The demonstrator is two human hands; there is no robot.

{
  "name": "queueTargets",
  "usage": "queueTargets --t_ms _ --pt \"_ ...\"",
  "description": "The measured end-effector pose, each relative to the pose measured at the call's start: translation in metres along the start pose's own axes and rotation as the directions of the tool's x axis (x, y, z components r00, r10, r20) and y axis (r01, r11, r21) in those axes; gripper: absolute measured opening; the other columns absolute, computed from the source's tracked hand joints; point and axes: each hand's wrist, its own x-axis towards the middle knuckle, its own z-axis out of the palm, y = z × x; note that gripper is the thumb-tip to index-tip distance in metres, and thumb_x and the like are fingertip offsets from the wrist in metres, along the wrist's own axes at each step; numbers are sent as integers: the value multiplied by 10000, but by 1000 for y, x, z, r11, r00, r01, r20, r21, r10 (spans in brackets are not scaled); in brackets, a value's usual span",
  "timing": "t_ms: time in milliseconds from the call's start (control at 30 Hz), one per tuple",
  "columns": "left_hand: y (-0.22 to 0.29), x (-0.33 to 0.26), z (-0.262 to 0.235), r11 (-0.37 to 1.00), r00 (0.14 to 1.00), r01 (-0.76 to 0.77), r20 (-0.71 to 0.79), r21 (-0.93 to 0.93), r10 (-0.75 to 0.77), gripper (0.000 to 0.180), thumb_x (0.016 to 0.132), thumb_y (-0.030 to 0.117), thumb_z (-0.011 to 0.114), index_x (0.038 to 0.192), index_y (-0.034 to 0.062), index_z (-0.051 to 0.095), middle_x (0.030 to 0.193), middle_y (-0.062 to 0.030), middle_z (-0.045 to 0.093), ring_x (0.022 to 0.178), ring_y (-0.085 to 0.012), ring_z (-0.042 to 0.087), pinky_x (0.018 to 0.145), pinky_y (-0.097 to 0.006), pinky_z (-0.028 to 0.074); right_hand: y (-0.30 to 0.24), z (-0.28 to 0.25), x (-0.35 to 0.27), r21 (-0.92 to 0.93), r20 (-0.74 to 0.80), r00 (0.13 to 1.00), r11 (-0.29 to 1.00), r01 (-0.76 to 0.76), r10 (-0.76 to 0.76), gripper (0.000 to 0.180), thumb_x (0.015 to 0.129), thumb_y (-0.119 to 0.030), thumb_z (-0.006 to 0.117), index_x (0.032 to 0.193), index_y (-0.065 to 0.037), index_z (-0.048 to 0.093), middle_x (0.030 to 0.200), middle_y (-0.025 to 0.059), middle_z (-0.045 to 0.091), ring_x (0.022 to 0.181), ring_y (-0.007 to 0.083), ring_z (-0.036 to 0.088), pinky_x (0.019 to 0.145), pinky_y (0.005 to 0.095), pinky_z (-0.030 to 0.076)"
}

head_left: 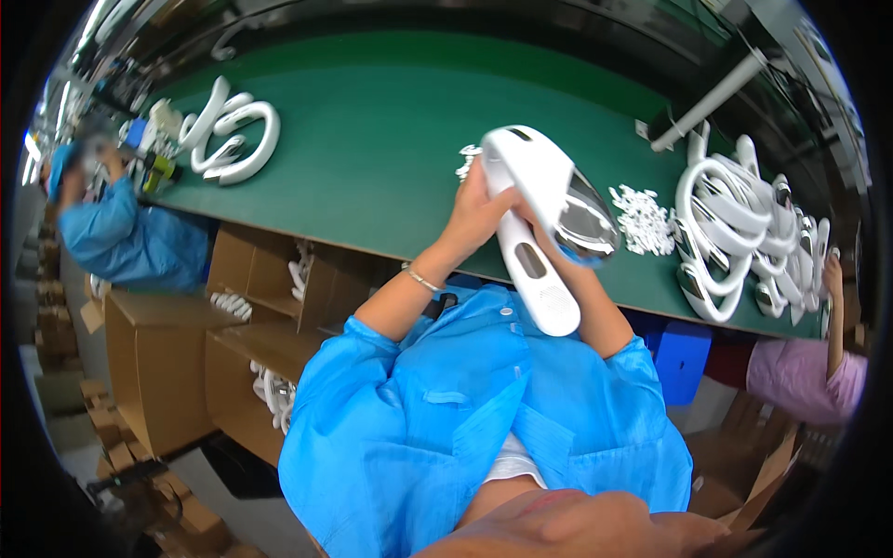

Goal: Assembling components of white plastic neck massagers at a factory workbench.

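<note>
Above the near edge of the green table (372, 149) I hold a long white plastic housing (532, 167) with a curved body, a dark oval window and a glossy dark rounded end. My left hand (479, 212) is closed around its left side, thumb across the front. On its other side my right hand (551, 244) grips it from behind, most of its fingers hidden by the housing. Just beyond my left hand lies a little heap of small white parts (467, 160). A larger pile of small white pieces (642, 221) is right of the housing.
Several curved white housings (735, 209) are stacked on the right; others (246, 139) lie far left. Open cardboard boxes (163, 363) holding white parts stand below the table, left. A blue bin (684, 361) is beneath it, right. Co-workers (130, 228) sit at both ends.
</note>
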Motion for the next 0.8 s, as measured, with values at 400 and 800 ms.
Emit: queueTargets --t_ms 400,800 --pt "-14 -9 4 973 967 121 243 -198 -71 587 847 -17 554 1356 3 261 1209 -134 505 1124 -208 525 946 -340 441 -61 -41 19 21 150 979 990 -141 137 482 794 -124 661 1231 14 509 910 107 658 684 121 633 645 244 505" --pt "11 -6 13 868 913 348 337 -354 -229 610 878 32 505 1405 51 197 1262 -211 477 896 -280 639 739 -367 564 1 -172 56 -945 -177 976 255 -204 123 210 740 -203 675 841 -27 621 829 162 637 813 335 614 708 434 480"
